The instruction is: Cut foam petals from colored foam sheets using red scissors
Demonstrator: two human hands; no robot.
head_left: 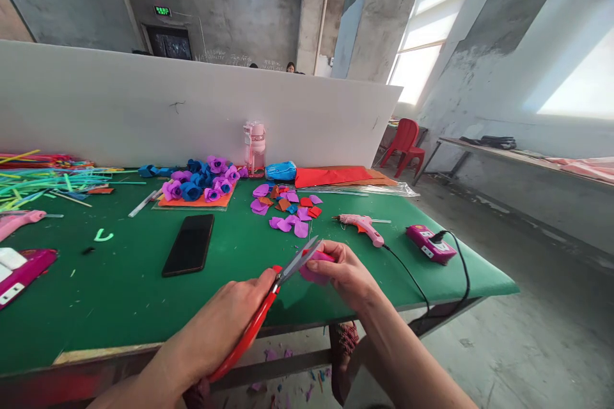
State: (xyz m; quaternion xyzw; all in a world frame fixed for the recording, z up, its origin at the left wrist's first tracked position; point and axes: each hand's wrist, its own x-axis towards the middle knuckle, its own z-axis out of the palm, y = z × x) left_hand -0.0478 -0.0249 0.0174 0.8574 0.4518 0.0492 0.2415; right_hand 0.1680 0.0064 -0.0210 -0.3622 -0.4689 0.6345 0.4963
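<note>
My left hand [233, 307] is closed on red-handled scissors [254, 326], whose blades point up and right, slightly parted. My right hand [343, 268] pinches a purple piece [314, 273] with some red at its upper edge, right beside the blade tips. Both hands are over the front edge of the green table [129, 294]. Beyond them lie loose purple petals [301, 229] mixed with red, brown and blue pieces. Purple and blue flowers [192, 188] are heaped on an orange sheet at the back.
A black phone [188, 245] lies left of centre. On the right are a pink glue gun [362, 225] and a magenta power strip [430, 244] with a black cord. A pink bottle [254, 148] stands near the white partition [192, 102]. Colourful strips [48, 182] lie far left.
</note>
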